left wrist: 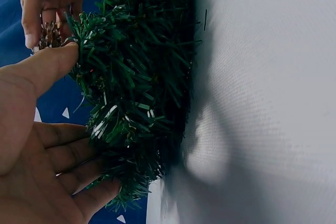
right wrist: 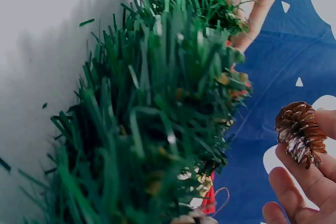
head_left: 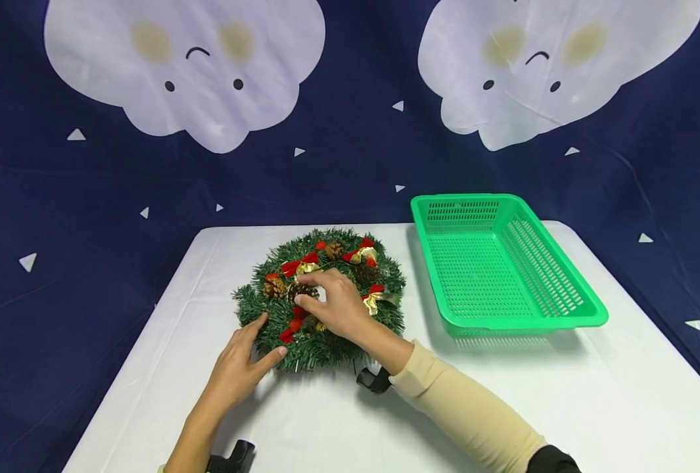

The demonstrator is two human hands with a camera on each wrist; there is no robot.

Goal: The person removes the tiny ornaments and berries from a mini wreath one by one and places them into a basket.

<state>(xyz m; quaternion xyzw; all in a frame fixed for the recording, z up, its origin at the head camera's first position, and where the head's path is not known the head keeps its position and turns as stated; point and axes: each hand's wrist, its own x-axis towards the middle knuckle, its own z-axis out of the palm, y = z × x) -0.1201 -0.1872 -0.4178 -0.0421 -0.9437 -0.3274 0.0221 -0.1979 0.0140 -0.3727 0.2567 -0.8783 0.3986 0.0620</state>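
Note:
A green tinsel wreath (head_left: 326,348) lies on the white table, decorated with red and gold bows (head_left: 372,301), red berries and pine cones. My right hand (head_left: 339,305) is over the wreath's middle and pinches a brown pine cone (right wrist: 300,134) between thumb and fingers. The right wrist view has this cone raised clear of the greenery. At the wreath's near left edge, my left hand (head_left: 237,368) rests with thumb and fingers spread, touching the tinsel. In the left wrist view its fingers (left wrist: 73,153) look fairly straight against the wreath's side.
A green perforated plastic basket (head_left: 521,323) stands right of the wreath, with nothing visible in it. Small loose green bits (right wrist: 86,22) lie on the white tablecloth (head_left: 326,420). Behind the table hangs a dark blue cloth (head_left: 355,164) with cloud faces.

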